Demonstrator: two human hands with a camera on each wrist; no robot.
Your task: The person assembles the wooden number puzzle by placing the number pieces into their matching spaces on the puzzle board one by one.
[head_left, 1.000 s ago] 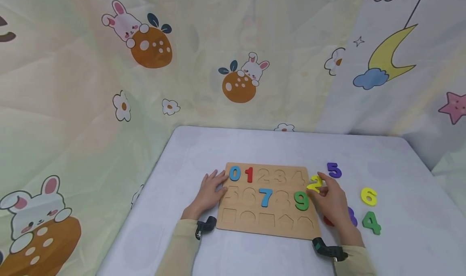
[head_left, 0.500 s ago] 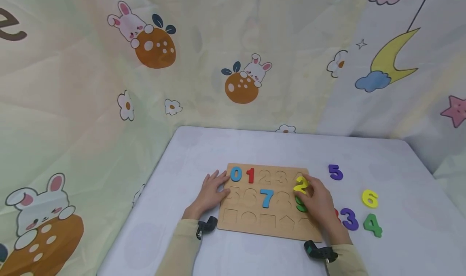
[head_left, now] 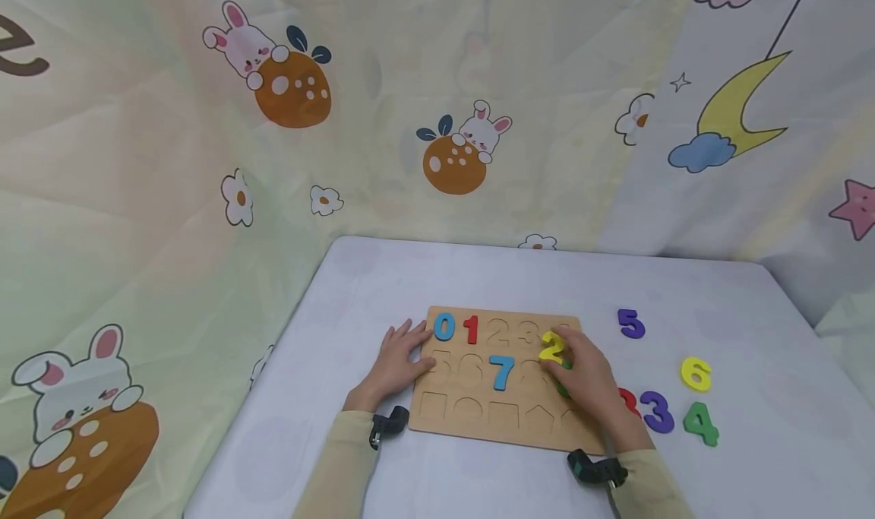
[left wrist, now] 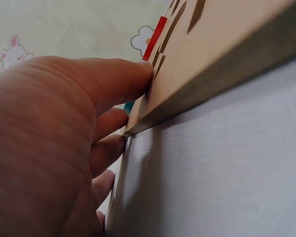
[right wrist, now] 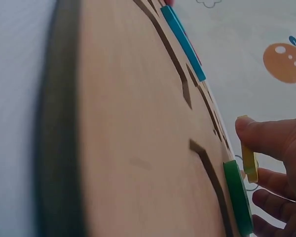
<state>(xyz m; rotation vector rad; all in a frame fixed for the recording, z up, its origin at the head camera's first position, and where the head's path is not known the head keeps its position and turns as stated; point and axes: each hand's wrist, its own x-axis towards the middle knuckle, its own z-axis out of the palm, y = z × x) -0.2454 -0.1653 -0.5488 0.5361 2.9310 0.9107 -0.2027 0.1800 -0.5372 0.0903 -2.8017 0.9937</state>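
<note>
My right hand (head_left: 586, 371) pinches a yellow number 2 piece (head_left: 552, 347) between thumb and fingers, over the right part of a wooden number puzzle board (head_left: 478, 422). In the right wrist view the yellow 2 (right wrist: 248, 158) is raised off the board, near the green piece (right wrist: 238, 197). The green 9 is mostly hidden behind that hand in the head view. At the board's left edge rests my left hand (head_left: 393, 367), its thumb on the top face and its fingers spread along the side. A blue 0 (head_left: 444, 327), red 1 (head_left: 471, 330) and blue 7 (head_left: 501, 372) sit in their slots.
Right of the board lie a purple 5 (head_left: 631, 324), yellow 6 (head_left: 696, 374), purple 3 (head_left: 658, 412) and green 4 (head_left: 701, 425). A red piece (head_left: 630, 402) is partly covered by the right wrist. A printed curtain (head_left: 383, 124) hangs behind the white table (head_left: 410, 276).
My right hand has carried the yellow 2 leftward from the board's right edge to over the board, covering the green 9. The left hand has stayed at the board's left edge.
</note>
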